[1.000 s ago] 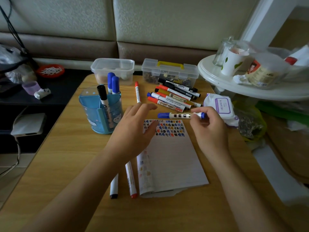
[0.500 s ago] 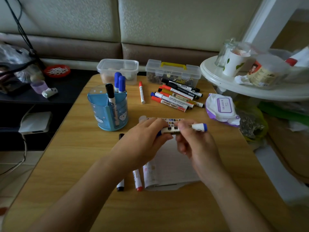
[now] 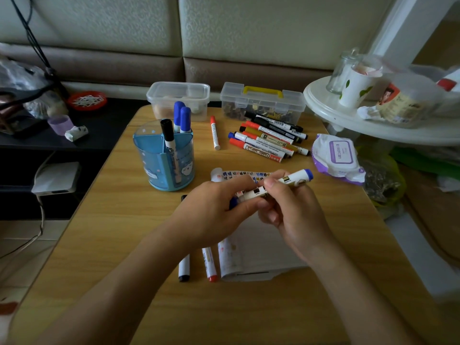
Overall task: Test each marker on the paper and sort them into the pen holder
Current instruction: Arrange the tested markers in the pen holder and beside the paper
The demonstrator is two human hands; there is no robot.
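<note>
White, blue-ended marker [image 3: 295, 178] tight in left hand [image 3: 214, 209] and right hand [image 3: 296, 215] alike

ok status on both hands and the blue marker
Hands: left hand and right hand both grip blue marker, above paper. Nothing blocks the pen holder.

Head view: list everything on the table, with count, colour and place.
paper: one, white, centre
pen holder: one, blue, left of paper
markers in holder: three, one black-capped, two blue-capped
marker pile: several, mixed colours, behind paper
lone marker: one, red-capped, beside pile
markers beside paper: two, black-tipped, red-tipped, its left
boxes: two, clear, far edge
wipes pack: one, white-purple, right edge
held marker: one, white, blue ends
left hand, right hand: both grip it
</note>
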